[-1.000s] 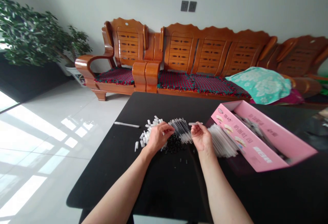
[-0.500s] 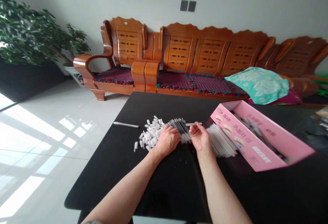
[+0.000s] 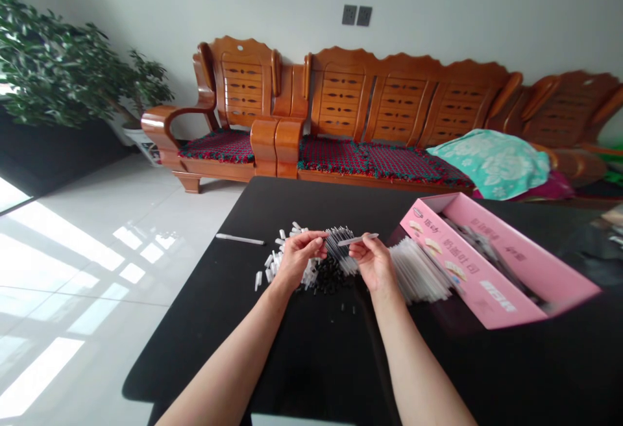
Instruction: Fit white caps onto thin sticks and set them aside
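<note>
— At the centre of the black table (image 3: 292, 354), what does your right hand (image 3: 372, 262) hold?
— A white pen barrel (image 3: 357, 240), clamped between thumb and fingertips. Compared with the earlier frame, it is tilted, with its right end raised rather than lying nearly level.

— And your left hand (image 3: 302, 260)?
— It is lifted, no longer flat over the pile as before. Its fingertips (image 3: 316, 236) are together, reaching toward the refills. Whether they pinch anything is too fine to tell.

— What does the lifted hand show?
— A heap of small black plastic parts (image 3: 328, 276), now in view just below and between your hands. White pen caps (image 3: 287, 252) spread to its left, and a fanned bunch of thin pen refills (image 3: 338, 244) stands between your hands, just behind the heap.

— What lies about them?
— To the right is a larger bundle of refills (image 3: 418, 273), just beside the pink carton (image 3: 467, 263) at the table's right side. A loose white pen (image 3: 240, 239) lies apart, toward the left edge, and a few stray black parts (image 3: 346, 308) sit nearer the near edge.
</note>
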Demonstrator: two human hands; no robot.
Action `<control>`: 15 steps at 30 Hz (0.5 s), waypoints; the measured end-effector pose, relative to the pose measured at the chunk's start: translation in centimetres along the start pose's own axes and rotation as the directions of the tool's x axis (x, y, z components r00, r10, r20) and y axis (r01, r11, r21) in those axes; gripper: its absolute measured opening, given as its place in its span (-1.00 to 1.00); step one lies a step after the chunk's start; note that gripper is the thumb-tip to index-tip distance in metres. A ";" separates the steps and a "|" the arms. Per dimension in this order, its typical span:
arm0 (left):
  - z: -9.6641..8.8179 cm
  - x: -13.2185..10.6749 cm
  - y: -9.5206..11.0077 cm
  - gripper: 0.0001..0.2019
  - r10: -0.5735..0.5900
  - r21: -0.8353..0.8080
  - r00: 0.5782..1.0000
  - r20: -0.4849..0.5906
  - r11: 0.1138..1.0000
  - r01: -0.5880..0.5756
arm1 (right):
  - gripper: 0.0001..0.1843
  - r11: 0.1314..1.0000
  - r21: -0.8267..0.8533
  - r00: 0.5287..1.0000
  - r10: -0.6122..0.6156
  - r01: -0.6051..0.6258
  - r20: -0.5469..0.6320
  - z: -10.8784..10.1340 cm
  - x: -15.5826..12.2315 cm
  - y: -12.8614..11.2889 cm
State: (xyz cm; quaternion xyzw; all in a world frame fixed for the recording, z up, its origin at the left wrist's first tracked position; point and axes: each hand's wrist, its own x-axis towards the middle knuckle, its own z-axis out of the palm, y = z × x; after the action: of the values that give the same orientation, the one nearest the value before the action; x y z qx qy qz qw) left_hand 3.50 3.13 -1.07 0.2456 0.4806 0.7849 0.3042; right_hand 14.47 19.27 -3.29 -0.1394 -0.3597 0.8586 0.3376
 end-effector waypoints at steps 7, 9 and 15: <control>0.6 -0.1 -0.3 -0.67 -0.053 -0.007 0.998 0.019 0.999 0.053 | -0.76 0.997 -0.072 0.999 -0.014 0.016 0.032 0.2 -0.1 0.1; 0.5 0.0 -0.4 -0.66 -0.056 -0.004 0.998 0.018 0.998 0.056 | -0.76 0.996 -0.086 0.999 -0.017 0.020 0.036 0.3 -0.2 0.1; 0.3 0.0 -0.7 -0.68 -0.059 0.009 0.998 0.032 0.998 0.058 | -0.75 0.994 -0.105 0.999 -0.023 0.026 0.033 0.7 -0.3 0.1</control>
State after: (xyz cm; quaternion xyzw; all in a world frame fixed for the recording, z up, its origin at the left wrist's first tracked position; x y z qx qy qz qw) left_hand 3.89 3.55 -1.56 0.2453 0.4856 0.7698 0.3339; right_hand 14.34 18.64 -2.92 -0.1389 -0.4115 0.8364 0.3344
